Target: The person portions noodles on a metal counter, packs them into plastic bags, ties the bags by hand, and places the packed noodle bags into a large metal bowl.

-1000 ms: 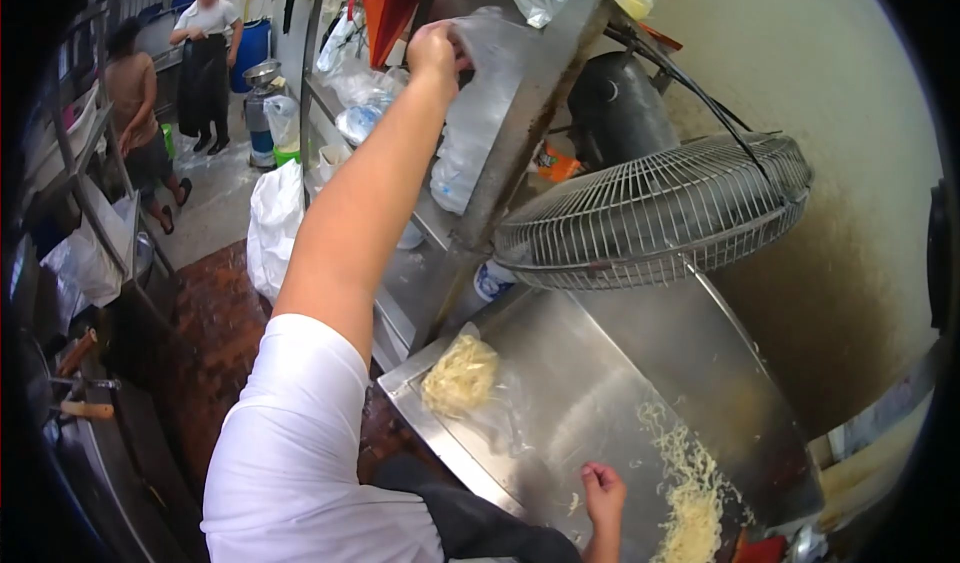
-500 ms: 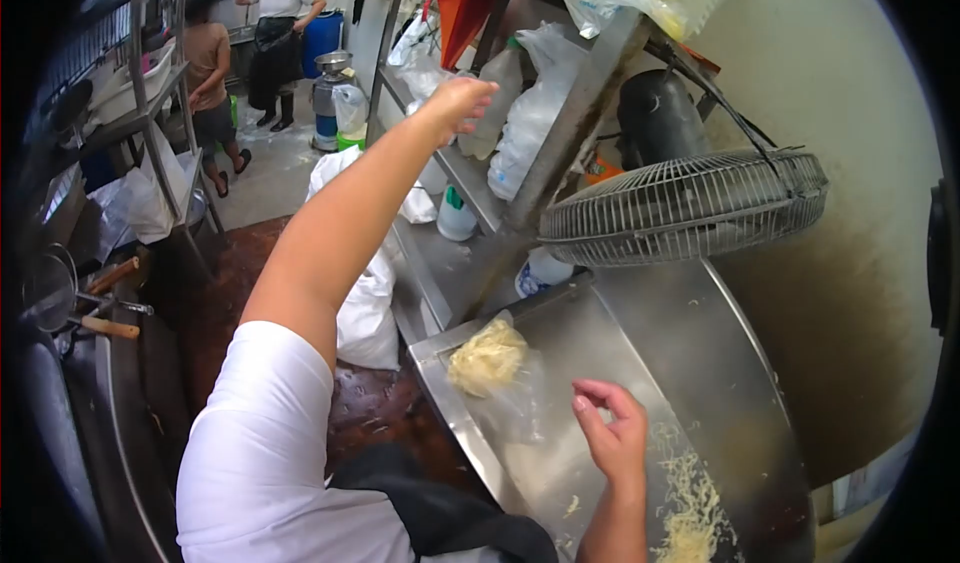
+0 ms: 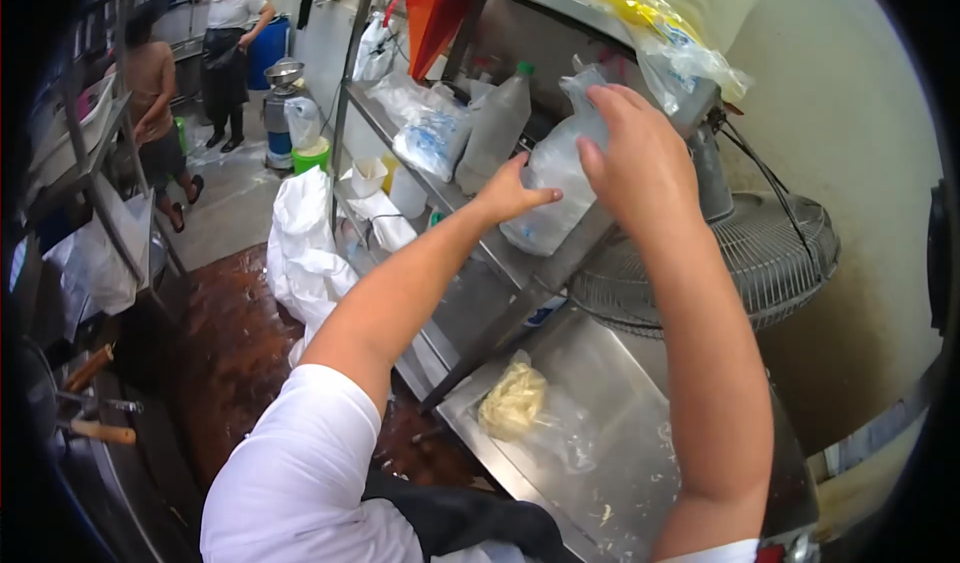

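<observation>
My left hand point(image 3: 512, 195) is raised at the metal shelf, thumb and fingers apart, beside a clear plastic bag point(image 3: 562, 168) of bunched, see-through contents. On the other side of that bag my right hand point(image 3: 640, 148) is held up, its fingers curved and the thumb spread away from them. Whether either hand touches the bag I cannot tell. Below, a bundle of pale noodles point(image 3: 513, 400) lies in thin clear plastic on the steel worktop point(image 3: 630, 393), with loose bits scattered nearby.
A caged fan point(image 3: 770, 263) stands by the wall, right of the shelf point(image 3: 480, 235). A bottle with a green cap point(image 3: 498, 128) and another plastic bag point(image 3: 430, 138) sit on the shelf. White sacks point(image 3: 300, 248) lie on the floor. Two people point(image 3: 228, 58) stand at the back left.
My right hand has risen from above the worktop to the shelf. The left hand has come lower in view, with its fingers spread. My view has shifted, showing more of the shelf.
</observation>
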The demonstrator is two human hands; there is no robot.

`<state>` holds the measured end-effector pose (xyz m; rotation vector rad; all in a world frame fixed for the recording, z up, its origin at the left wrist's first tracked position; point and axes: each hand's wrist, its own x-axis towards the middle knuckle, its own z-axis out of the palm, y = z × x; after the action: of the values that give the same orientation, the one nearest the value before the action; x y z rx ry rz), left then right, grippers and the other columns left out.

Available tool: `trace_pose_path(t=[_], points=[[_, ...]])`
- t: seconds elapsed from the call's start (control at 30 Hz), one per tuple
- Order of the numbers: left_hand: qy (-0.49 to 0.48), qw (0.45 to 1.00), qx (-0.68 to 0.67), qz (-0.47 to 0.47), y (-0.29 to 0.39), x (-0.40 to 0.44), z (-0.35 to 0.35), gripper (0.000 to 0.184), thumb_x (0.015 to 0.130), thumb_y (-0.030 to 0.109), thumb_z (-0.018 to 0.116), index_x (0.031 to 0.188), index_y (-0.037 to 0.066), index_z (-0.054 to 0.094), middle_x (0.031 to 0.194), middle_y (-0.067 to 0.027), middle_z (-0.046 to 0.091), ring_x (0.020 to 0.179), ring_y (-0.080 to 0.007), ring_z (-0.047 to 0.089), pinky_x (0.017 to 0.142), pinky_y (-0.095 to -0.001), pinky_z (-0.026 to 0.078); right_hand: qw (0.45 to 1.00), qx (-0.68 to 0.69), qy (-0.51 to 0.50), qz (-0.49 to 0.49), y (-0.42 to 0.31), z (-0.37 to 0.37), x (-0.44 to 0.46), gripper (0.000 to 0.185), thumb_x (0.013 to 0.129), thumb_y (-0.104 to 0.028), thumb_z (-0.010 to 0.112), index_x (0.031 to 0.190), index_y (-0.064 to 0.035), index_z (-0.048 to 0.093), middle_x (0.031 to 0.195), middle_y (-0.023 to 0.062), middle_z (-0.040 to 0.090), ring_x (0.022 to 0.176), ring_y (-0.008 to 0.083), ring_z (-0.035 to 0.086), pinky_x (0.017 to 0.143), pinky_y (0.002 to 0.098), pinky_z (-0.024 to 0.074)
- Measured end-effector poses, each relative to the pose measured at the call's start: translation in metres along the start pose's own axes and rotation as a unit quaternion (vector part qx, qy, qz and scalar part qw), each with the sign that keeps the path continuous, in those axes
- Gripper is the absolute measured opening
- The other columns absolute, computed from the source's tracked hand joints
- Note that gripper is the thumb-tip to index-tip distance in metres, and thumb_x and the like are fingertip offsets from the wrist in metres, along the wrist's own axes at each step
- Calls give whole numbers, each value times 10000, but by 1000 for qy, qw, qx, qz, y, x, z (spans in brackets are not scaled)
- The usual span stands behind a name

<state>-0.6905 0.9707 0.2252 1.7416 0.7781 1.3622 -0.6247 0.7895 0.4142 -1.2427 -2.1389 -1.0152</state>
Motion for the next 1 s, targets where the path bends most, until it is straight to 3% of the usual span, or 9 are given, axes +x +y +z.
trace_pose_path(t=[0.07, 0.17, 0.27, 0.4, 0.5, 0.8, 0.9, 1.0], points=[[-15, 998, -46, 31, -6, 7, 3, 1089, 616, 435, 813, 1363, -147, 275, 1359, -278, 417, 1271, -309, 425, 1051, -358, 339, 989, -122, -78, 17, 14, 29, 22, 341, 818, -125, 560, 1146, -37, 578, 1088, 158, 607, 978, 309, 597, 829, 386, 491], [10, 996, -62, 57, -11, 10, 6, 1116, 582, 432, 830, 1362, -141, 274, 1326, -288, 446, 1250, -328, 448, 1038, -358, 352, 962, -261, 32, -65, 33, 68, 36, 351, 828, -116, 522, 1169, -43, 565, 1057, 154, 610, 995, 288, 593, 814, 383, 494], [45, 996, -37, 73, -17, 5, 13, 1168, 559, 434, 837, 1388, -117, 226, 1313, -300, 455, 1235, -354, 466, 1024, -363, 370, 947, -313, 22, -64, 50, 83, 46, 394, 824, -121, 532, 1211, -51, 537, 1049, 130, 619, 1027, 267, 580, 790, 357, 499], [65, 996, 8, 63, -9, -4, 17, 1225, 557, 424, 837, 1418, -91, 135, 1297, -315, 460, 1210, -382, 483, 1011, -373, 387, 926, -242, -262, 124, 56, 74, 66, 252, 798, -91, 535, 1004, -45, 673, 923, 167, 663, 906, 318, 645, 748, 417, 532], [60, 998, 14, 18, -6, -10, 19, 1208, 575, 400, 829, 1424, -78, 116, 1280, -313, 475, 1186, -389, 501, 998, -383, 400, 954, -219, -193, 71, 56, 74, 61, 193, 790, -76, 521, 865, -39, 695, 869, 181, 663, 840, 343, 659, 736, 440, 538], [72, 996, 5, 46, -8, -9, 26, 884, 636, 222, 783, 1360, -12, 333, 1216, -206, 552, 1142, -311, 540, 974, -361, 411, 980, -162, -97, 63, 55, 66, 54, 199, 842, -162, 508, 939, -40, 631, 942, 160, 629, 933, 340, 601, 827, 445, 496], [73, 996, -26, 39, -24, -3, 33, 873, 605, 258, 783, 1340, 26, 373, 1221, -213, 544, 1157, -352, 517, 974, -395, 416, 992, -62, 31, 105, 42, 58, 58, 207, 879, -230, 500, 916, -52, 600, 923, 142, 622, 885, 353, 597, 765, 450, 488], [54, 997, -43, 29, -29, -1, 33, 923, 604, 259, 783, 1367, 0, 333, 1261, -230, 513, 1192, -353, 492, 993, -395, 400, 982, 40, 134, 128, 35, 55, 65, 240, 907, -282, 494, 885, -55, 567, 907, 132, 625, 854, 377, 584, 713, 456, 467]])
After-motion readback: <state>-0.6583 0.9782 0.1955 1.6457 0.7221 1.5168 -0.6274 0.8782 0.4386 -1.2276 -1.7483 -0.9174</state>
